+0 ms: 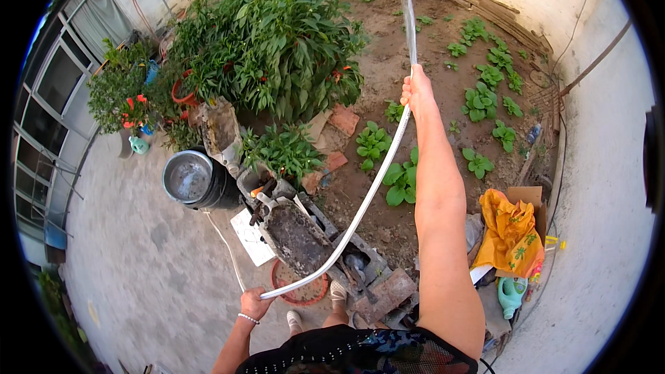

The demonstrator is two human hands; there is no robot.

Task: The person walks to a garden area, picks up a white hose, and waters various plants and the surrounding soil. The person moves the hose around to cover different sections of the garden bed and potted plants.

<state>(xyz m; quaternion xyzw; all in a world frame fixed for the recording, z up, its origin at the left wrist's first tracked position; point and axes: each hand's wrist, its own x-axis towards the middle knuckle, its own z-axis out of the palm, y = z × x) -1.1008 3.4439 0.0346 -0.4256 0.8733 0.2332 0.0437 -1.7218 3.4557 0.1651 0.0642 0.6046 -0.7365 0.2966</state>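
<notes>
A white garden hose [361, 211] bends across the view between my two hands. Its outlet end is in my right hand [418, 88], which is stretched far out over the soil bed [382, 62]. From there a stream of water [408, 15] shoots away toward the far wall. Lower down, my left hand [253, 304] grips the hose near my waist, and a thinner-looking length of it trails from that hand toward a black bucket [221, 182]. Leafy green seedlings [479, 101] grow in the bed to the right of my outstretched arm. Bushy pepper plants [280, 36] with some red fruit fill its left side.
Concrete blocks, bricks [387, 293] and a dirt-crusted trough [293, 236] edge the bed before my feet. A red-rimmed round tray [298, 283] lies there too. At right are an orange plastic sack [511, 234], a cardboard box [526, 196] and a green jug [511, 296] by the white wall [608, 192].
</notes>
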